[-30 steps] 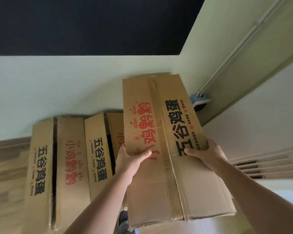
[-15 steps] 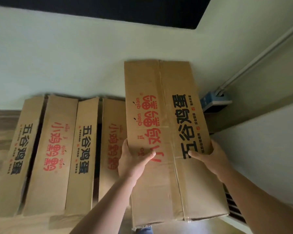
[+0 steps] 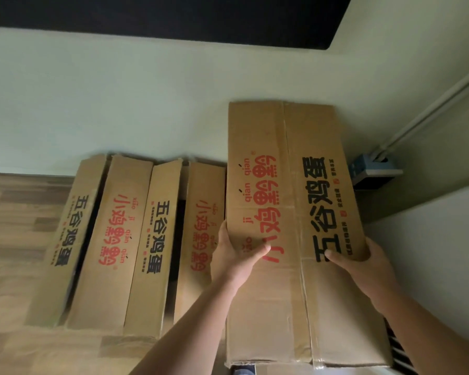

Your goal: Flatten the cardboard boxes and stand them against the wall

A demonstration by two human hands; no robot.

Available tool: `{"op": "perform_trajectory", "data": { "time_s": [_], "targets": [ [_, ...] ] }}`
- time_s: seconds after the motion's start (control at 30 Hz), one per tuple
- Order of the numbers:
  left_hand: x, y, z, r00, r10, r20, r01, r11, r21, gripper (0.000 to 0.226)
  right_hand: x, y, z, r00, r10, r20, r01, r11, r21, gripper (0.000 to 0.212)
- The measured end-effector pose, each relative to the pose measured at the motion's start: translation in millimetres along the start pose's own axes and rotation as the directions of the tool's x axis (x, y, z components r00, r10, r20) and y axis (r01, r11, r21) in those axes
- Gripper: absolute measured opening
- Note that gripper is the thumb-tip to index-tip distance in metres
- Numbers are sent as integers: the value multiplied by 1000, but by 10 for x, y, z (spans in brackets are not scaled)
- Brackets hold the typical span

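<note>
A: status on the flattened box?

B: held up by both hands; left hand grips its left edge, thumb curled over the printed front, fingers hidden behind; right hand grips the right edge the same way, thumb on the black lettering; box is upright, long axis vertical, red print on the left panel, black on the right, taped seam down the middle.

A: touching the wall?

B: cannot tell; top edge sits in front of the pale wall, beyond both hands; bottom edge is below the wrists, near the frame's lower edge.

A: the others?

B: leaning flattened boxes just left of the left hand; four printed panels side by side, tops against the wall, bottoms on the wood floor; nearest panel partly hidden behind the left hand and the held box.

A: right side?

B: up and right of the right hand, a white conduit runs down into a blue junction box in the corner; a slatted vent shows under the right forearm.
</note>
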State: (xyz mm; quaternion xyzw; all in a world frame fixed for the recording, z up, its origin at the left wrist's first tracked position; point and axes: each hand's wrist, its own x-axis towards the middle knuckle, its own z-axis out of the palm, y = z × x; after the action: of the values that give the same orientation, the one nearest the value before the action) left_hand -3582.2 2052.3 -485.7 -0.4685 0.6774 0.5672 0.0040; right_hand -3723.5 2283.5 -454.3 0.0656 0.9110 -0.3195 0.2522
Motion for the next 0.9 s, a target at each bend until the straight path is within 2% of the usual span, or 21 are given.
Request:
{"op": "perform_trajectory", "data": {
  "time_s": [0.13,0.33,0.5,0.6,0.73,0.9],
  "targets": [
    [89,29,19,1000,-21,18,21,1000,15,118,34,-1,74,999,-2,-38,2,1000,-12,89],
    [59,129,-68,992,-60,110,59,998,13,126,-57,-156,29,1000,11,-20,-12,997,-72,92],
    [-154,375,-274,992,-29,122,5,982,188,128,-300,-629,-47,991,-136,-13,133,981,-142,87],
    [-355,544,-590,996,-27,87,6,973,230,138,-573,-1088,-73,971,-239,-2,236,961,-142,90],
    [-630,846,-1246,997,75,-6,-72,979,191,122,-1039,-1841,6,932,-351,89,361,918,-162,93],
    [-1054,1070,-2367,966,153,-208,-120,980,161,103,-1822,-2793,358,810,-542,224,581,793,-182,95]
  ]
}}
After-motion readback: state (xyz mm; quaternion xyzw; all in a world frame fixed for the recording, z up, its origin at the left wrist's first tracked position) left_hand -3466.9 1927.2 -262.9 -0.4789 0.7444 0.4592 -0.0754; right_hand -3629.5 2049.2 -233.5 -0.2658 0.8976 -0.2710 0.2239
